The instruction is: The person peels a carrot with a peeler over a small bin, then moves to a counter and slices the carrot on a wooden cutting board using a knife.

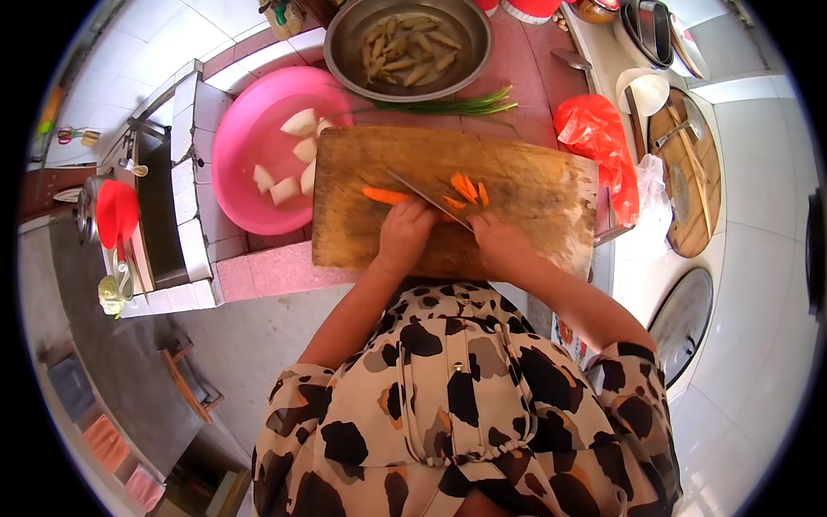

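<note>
Left hand (407, 234) and right hand (501, 247) curl close together, forearms (575, 297) angled inward.

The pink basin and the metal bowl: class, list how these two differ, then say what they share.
The basin is bright pink; the metal bowl is grey. The basin holds a few white chunks; the bowl holds many slender, brownish-green pieces. The basin sits left of the chopping board; the bowl sits beyond it. Both are round and open-topped.

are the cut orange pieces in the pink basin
No, the cut orange pieces lie on the wooden cutting board beside the knife, while the pink basin holds white chunks.
</note>
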Demonstrator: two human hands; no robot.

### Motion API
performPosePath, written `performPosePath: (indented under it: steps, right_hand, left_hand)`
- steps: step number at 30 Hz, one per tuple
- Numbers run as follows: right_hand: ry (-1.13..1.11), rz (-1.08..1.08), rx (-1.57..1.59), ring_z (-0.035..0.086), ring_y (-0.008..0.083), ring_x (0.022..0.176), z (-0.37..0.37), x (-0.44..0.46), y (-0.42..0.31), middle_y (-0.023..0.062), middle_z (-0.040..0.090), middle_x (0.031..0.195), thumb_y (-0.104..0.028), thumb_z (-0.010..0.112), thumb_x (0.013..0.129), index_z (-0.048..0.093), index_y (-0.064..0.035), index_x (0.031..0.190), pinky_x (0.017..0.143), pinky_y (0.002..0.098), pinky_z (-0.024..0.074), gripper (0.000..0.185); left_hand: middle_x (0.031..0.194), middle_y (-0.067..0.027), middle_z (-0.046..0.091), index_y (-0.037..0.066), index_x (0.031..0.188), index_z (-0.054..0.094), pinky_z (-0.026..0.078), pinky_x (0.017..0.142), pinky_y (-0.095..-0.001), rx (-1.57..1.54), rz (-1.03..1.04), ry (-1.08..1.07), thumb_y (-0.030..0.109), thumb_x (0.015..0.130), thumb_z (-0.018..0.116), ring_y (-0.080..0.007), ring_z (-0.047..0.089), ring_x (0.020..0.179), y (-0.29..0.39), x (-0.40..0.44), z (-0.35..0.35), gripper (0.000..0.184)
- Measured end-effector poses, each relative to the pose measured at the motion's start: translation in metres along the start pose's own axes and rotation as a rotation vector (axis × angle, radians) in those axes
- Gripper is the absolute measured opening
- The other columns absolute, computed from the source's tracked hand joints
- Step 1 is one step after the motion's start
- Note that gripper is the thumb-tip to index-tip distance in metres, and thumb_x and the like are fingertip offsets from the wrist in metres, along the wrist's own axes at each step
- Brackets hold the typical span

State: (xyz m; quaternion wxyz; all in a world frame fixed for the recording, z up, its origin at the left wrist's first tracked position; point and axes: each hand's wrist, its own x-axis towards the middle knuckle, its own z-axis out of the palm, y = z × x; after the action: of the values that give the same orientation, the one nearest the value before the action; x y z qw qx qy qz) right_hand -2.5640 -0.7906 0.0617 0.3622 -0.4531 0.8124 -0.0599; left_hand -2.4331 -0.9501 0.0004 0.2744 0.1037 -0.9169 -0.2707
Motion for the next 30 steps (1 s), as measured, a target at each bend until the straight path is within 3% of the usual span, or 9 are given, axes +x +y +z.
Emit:
performPosePath:
  steps: [8, 14, 20, 23, 30]
  right_hand:
    - [0.022, -0.104, -0.074, 0.061, 0.0406, 0.097, -0.008, -0.025, 0.003, 0.0212, 0.056, 0.112, -0.007, 0.055, 0.083, 0.05, -0.0018, 0.117, 0.079, 0.0458, 0.0506, 0.035]
    - [0.008, -0.058, -0.02, 0.063, 0.04, 0.092, 0.005, 0.013, -0.023, 0.0208, 0.055, 0.113, -0.006, 0.054, 0.082, 0.048, -0.0017, 0.122, 0.078, 0.0477, 0.0508, 0.04]
    - [0.051, -0.141, -0.04, 0.062, 0.0401, 0.094, -0.009, -0.03, 0.002, 0.021, 0.054, 0.116, -0.004, 0.053, 0.082, 0.046, -0.0016, 0.125, 0.079, 0.0477, 0.0507, 0.043]
    - [-0.079, -0.045, -0.044, 0.062, 0.0398, 0.096, -0.002, -0.025, -0.004, 0.0208, 0.055, 0.115, -0.003, 0.054, 0.082, 0.046, -0.0024, 0.126, 0.08, 0.0472, 0.0505, 0.046]
    - [0.025, -0.085, 0.037, 0.061, 0.0399, 0.098, 0.001, -0.002, 0.01, 0.019, 0.056, 0.116, 0.001, 0.054, 0.079, 0.048, -0.0025, 0.125, 0.082, 0.0471, 0.05, 0.047]
  left_hand:
    - [0.098, -0.0065, 0.065, 0.008, 0.09, 0.069, 0.05, 0.08, -0.0382, -0.017, -0.02, -0.001, 0.005, 0.073, 0.07, -0.028, 0.061, 0.094, 0.003, 0.0, -0.006, 0.017]
    - [0.097, -0.0075, 0.064, 0.008, 0.089, 0.069, 0.05, 0.081, -0.0383, -0.005, -0.037, -0.022, 0.006, 0.071, 0.072, -0.0285, 0.06, 0.095, 0.003, -0.007, -0.006, 0.018]
    - [0.101, -0.0068, 0.063, 0.007, 0.093, 0.067, 0.05, 0.082, -0.0364, 0.031, -0.01, 0.008, 0.009, 0.071, 0.071, -0.026, 0.06, 0.097, 0.004, -0.012, -0.004, 0.022]
    - [0.101, -0.0083, 0.062, 0.006, 0.092, 0.066, 0.05, 0.082, -0.0373, -0.01, -0.004, 0.018, 0.006, 0.07, 0.071, -0.0274, 0.059, 0.096, 0.008, -0.007, -0.008, 0.022]
    - [0.098, -0.0089, 0.061, 0.006, 0.089, 0.066, 0.05, 0.08, -0.0378, 0.025, 0.005, -0.009, 0.003, 0.07, 0.072, -0.0286, 0.059, 0.094, 0.007, -0.014, -0.007, 0.02]
